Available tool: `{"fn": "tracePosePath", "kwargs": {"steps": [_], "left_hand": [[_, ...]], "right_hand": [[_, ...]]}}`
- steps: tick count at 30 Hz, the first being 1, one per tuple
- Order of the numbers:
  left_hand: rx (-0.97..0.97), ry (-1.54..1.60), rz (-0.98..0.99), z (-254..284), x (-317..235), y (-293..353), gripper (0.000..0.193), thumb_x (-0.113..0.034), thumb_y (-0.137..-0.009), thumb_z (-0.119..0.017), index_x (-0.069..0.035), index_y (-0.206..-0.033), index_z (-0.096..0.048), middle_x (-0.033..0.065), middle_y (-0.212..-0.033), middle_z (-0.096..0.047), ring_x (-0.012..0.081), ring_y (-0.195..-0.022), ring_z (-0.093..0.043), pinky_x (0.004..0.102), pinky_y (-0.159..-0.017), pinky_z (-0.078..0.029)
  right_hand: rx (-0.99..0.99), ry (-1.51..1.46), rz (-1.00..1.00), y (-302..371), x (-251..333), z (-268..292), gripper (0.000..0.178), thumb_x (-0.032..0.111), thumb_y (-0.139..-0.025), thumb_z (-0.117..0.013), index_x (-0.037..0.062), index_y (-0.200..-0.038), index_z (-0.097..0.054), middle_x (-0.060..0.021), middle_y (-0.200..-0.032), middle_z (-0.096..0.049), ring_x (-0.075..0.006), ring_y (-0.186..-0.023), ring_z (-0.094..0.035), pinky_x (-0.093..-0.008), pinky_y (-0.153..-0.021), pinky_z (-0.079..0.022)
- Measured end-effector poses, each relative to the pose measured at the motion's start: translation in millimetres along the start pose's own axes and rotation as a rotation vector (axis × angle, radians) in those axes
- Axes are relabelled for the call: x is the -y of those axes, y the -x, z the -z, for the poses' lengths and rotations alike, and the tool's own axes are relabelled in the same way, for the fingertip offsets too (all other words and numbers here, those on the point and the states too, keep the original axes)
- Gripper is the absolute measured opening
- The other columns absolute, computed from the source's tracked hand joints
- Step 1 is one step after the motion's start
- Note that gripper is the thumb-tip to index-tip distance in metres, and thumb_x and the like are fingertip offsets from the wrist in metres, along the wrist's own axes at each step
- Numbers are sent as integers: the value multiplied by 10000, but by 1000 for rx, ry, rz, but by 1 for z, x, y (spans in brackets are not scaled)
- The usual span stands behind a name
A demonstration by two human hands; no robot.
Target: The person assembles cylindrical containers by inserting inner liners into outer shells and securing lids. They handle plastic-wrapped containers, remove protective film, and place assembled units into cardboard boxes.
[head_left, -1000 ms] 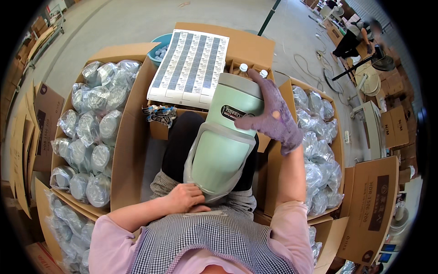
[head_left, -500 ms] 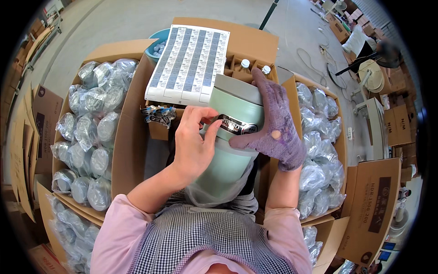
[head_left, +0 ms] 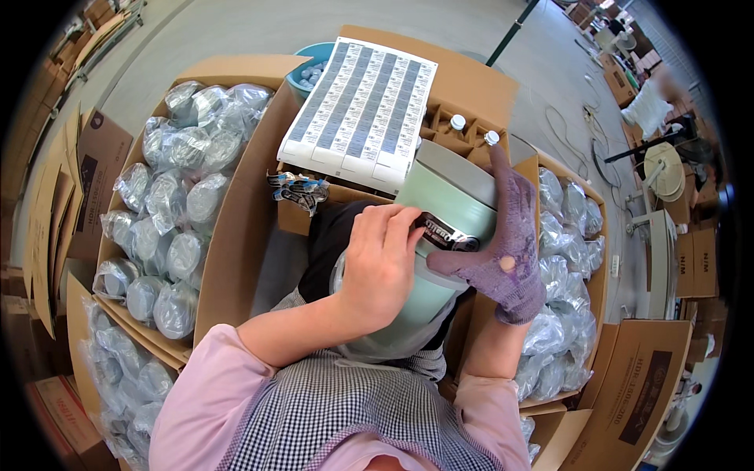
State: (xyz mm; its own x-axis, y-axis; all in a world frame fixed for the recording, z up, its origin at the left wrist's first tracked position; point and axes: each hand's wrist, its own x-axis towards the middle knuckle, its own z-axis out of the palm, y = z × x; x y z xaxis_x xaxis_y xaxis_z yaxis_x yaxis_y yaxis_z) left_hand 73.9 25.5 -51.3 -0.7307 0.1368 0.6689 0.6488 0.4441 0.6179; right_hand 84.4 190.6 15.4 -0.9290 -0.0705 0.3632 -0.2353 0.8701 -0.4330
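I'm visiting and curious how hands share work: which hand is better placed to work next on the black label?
Probably the left hand: its bare fingertips are at the left end of the black label, while the gloved right hand is spread against the green container, seemingly steadying it.

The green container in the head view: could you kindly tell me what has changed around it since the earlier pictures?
The left hand has left the lower end of the plastic bag and moved up to the left end of the dark label. The gloved right hand stays on the green container, and the bag stays around its lower part.
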Motion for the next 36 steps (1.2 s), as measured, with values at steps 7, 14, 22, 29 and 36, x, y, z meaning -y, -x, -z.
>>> {"fn": "tracePosePath", "kwargs": {"steps": [7,14,22,29,36], "left_hand": [[90,117,20,-4,-3,4,300,78,-769,-670,29,-1051,-582,165,-993,-576,317,-870,-575,367,-723,-490],[36,103,-47,-9,0,-1,354,82,-762,-686,71,-1093,-563,181,-1011,-560,313,-848,-553,365,-724,-483],[63,62,-69,-13,2,-3,330,90,-753,-678,69,-1061,-562,175,-969,-564,302,-818,-545,367,-713,-479],[169,315,-54,-7,3,1,283,86,-741,-690,32,-1007,-607,152,-941,-567,281,-805,-546,346,-696,-479],[210,8,166,11,121,-33,89,-18,-808,-680,-33,-894,-699,147,-856,-655,298,-779,-653,362,-674,-510]], "right_hand": [[-75,15,14,3,-8,-10,1192,233,-430,-859,-24,-1452,-302,-175,-1172,-537,-367,-1108,-494,-467,-978,-392],[-70,-3,-58,6,-2,-7,1170,164,-435,-842,-26,-1454,-299,-159,-1146,-540,-328,-1063,-539,-436,-955,-440],[-76,36,-77,8,-8,-11,1167,149,-431,-817,-22,-1460,-293,-164,-1184,-527,-322,-1089,-543,-426,-960,-442],[-91,-5,-101,11,-14,-14,1207,169,-404,-831,-10,-1467,-288,-161,-1225,-517,-319,-1141,-525,-423,-1002,-419],[-23,-19,-118,15,-17,1,1394,375,-304,-919,-8,-1480,-275,-156,-1256,-497,-306,-1178,-499,-416,-1037,-386]]}}
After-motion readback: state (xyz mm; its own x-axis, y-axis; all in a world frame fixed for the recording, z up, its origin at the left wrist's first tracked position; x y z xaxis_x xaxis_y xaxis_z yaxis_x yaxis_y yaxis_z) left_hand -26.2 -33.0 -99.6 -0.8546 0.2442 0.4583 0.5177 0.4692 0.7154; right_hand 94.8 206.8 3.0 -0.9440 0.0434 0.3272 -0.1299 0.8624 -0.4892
